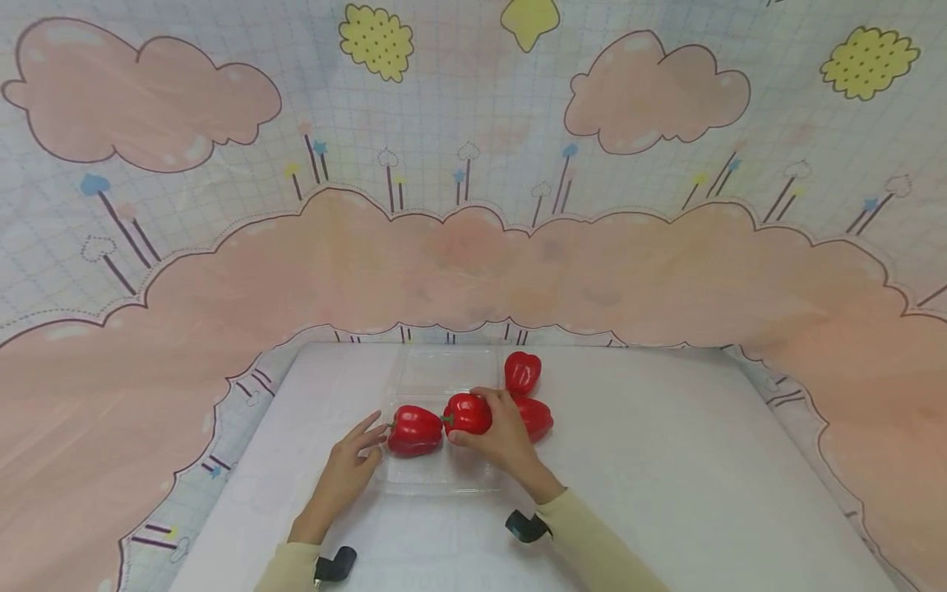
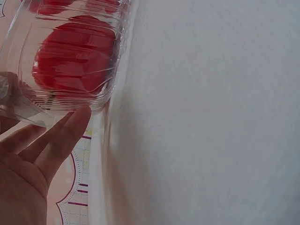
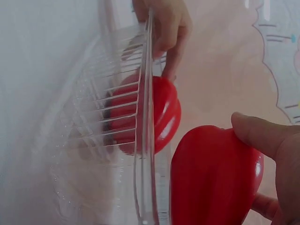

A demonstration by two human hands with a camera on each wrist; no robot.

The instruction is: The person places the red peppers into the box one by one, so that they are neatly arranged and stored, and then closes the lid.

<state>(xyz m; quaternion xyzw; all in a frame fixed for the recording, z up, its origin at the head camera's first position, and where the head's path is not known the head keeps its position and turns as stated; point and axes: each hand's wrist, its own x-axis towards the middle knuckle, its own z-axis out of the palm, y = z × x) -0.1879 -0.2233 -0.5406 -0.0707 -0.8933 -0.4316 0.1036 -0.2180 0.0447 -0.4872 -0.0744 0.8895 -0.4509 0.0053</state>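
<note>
An open clear plastic clamshell box (image 1: 444,485) lies on the table with a red bell pepper (image 1: 415,432) inside it, the stem pointing left. My left hand (image 1: 348,469) is at the box's left end, fingers fairly straight; in the left wrist view its fingertips (image 2: 83,115) are right at the clear wall. With thumb and fingers, my right hand (image 1: 506,440) grips a second red bell pepper (image 1: 468,413) over the right part of the box, green stem facing the first one. In the right wrist view this held pepper (image 3: 213,178) is beside the box's rim.
Two more red bell peppers sit to the right of the box, one at the back (image 1: 523,372) and one partly behind my right hand (image 1: 538,418). The box's lid (image 1: 444,367) lies folded back toward the rear. A patterned curtain (image 1: 518,263) stands behind the white table (image 1: 666,460).
</note>
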